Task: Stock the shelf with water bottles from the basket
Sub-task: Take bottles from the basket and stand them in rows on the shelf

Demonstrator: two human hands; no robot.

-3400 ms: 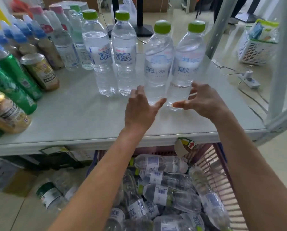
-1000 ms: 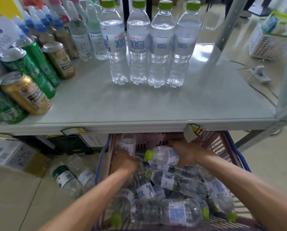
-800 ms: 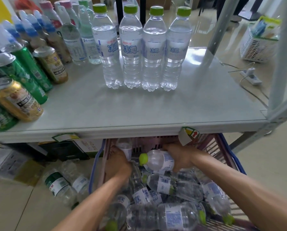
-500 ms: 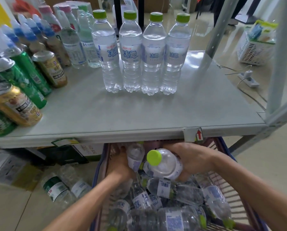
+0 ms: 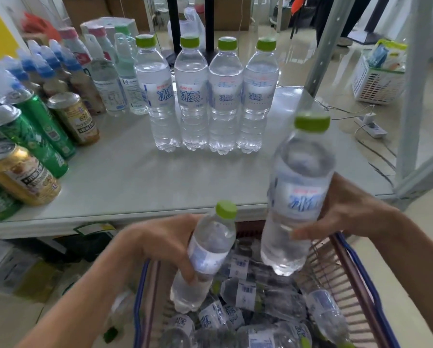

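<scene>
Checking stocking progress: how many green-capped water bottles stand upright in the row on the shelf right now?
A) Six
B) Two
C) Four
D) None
C: four green-capped bottles stand side by side on the shelf, while the left hand and the right hand each hold one more above the basket.

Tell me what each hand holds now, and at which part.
The left hand grips one water bottle around its middle; the right hand grips another bottle around its labelled middle.
</scene>
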